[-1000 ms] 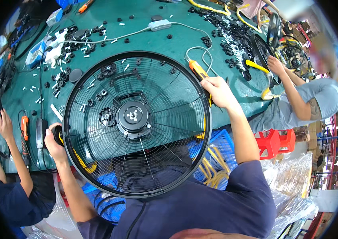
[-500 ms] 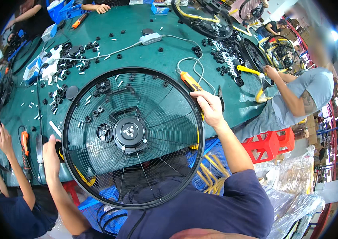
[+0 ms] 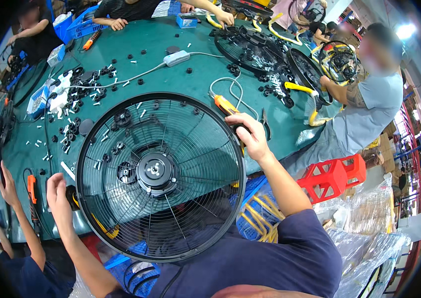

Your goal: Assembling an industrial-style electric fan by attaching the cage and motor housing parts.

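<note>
A round black wire fan guard point(image 3: 190, 208) with a black motor point(image 3: 154, 171) at its centre leans over the table edge towards my body. My right hand point(image 3: 252, 139) grips its upper right rim, with thumb and fingers around it. Just beyond those fingers lies an orange and black electric screwdriver point(image 3: 225, 105) on a grey cord. My left hand point(image 3: 60, 201) is open beside the left rim, fingers stretched and apart from it. Between that hand and the rim is a dark handle-like thing point(image 3: 73, 197), partly hidden by the guard.
Black knobs and white screws point(image 3: 71, 129) lie scattered on the green table point(image 3: 180, 79). A grey inline box point(image 3: 176, 58) sits on the cord. More fan guards point(image 3: 250, 52) are at the far right, near a co-worker point(image 3: 377, 94). Another orange screwdriver point(image 3: 32, 188) lies left, beside a neighbour's hands point(image 3: 7, 186).
My left hand has moved slightly left, away from the rim, and its fingers have spread. The guard and right hand have shifted slightly left in view. A co-worker's arm now reaches over the far guard.
</note>
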Tool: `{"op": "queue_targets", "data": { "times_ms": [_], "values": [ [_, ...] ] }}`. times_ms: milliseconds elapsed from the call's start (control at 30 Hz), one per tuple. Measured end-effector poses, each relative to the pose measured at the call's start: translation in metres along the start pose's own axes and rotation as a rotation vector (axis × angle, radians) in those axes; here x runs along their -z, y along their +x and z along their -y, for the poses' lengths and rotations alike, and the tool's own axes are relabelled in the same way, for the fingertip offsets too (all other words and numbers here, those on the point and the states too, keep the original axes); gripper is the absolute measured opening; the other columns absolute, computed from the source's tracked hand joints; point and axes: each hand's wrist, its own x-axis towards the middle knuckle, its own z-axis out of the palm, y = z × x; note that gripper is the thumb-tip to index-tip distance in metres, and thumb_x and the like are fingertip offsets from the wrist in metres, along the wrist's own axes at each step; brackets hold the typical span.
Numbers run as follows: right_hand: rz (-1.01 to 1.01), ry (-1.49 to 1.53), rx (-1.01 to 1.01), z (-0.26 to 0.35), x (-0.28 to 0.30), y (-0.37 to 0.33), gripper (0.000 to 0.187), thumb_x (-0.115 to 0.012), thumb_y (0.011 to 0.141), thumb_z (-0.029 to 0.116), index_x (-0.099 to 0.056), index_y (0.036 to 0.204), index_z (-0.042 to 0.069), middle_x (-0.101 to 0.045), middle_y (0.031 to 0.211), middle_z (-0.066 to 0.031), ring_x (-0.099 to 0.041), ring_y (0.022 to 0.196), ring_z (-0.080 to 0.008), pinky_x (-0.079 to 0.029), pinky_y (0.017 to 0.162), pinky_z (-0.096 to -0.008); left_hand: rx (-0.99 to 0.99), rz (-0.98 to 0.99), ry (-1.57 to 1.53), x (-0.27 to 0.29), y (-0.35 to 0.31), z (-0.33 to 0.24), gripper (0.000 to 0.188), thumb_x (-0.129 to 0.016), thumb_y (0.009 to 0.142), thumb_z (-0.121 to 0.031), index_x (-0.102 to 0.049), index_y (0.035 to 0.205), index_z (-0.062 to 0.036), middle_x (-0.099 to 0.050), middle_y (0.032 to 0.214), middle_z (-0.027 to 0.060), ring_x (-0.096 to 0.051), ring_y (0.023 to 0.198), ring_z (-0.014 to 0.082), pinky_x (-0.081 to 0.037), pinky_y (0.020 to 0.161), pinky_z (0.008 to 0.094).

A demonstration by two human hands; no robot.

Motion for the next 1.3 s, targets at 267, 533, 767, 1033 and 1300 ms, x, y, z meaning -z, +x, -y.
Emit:
{"op": "queue_targets", "data": {
  "times_ms": [267,533,767,1033,1300],
  "values": [
    [-0.009,-0.154,-0.154,0.004,-0.002,0.010,0.027,-0.050,0.100,0.012,-0.070,0.096,-0.004,-0.071,0.087,-0.0156,-0.068,0.077,-0.0243,-0.052,0.074,-0.0334,0.326,0.294,-0.171,0.004,0.003,0.029,0.051,-0.046,0.107,-0.041,-0.068,0.089,0.0020,-0.063,0.080,0.0048,-0.055,0.064,0.0081,-0.041,0.058,0.0261],
    [0.163,-0.030,-0.612,-0.016,0.007,0.026,0.039,-0.056,0.101,0.032,-0.074,0.096,-0.002,-0.067,0.078,-0.0027,-0.060,0.075,-0.0116,-0.049,0.073,-0.0298,0.198,0.146,-0.177,0.010,-0.005,0.062,0.045,-0.037,0.107,-0.028,-0.067,0.104,0.0046,-0.066,0.101,0.0083,-0.059,0.096,0.0158,-0.044,0.089,0.0289],
    [0.093,0.130,-0.121,-0.005,0.016,-0.006,0.050,-0.044,0.107,0.034,-0.064,0.122,-0.009,-0.069,0.119,-0.0157,-0.065,0.113,-0.0252,-0.046,0.101,-0.0350,0.341,0.198,0.041,0.017,0.013,0.023,0.046,-0.053,0.104,-0.042,-0.070,0.107,-0.0001,-0.068,0.094,0.0031,-0.063,0.086,0.0107,-0.046,0.079,0.0237],
    [-0.013,-0.233,-0.217,-0.006,-0.008,0.001,0.034,-0.048,0.105,0.020,-0.070,0.098,-0.005,-0.070,0.091,-0.0113,-0.063,0.085,-0.0164,-0.049,0.077,-0.0298,0.390,0.193,-0.115,0.001,0.000,0.027,0.053,-0.045,0.107,-0.045,-0.072,0.091,-0.0015,-0.064,0.072,-0.0010,-0.056,0.062,0.0078,-0.040,0.058,0.0246],
    [0.320,-0.203,-0.529,-0.004,0.012,0.035,0.046,-0.048,0.107,0.034,-0.068,0.095,-0.006,-0.065,0.087,-0.0040,-0.057,0.086,-0.0146,-0.044,0.081,-0.0285,0.307,0.204,-0.046,0.001,-0.007,0.017,0.046,-0.047,0.106,-0.036,-0.069,0.093,0.0022,-0.068,0.080,0.0041,-0.060,0.076,0.0101,-0.046,0.071,0.0279]
  ]
}}
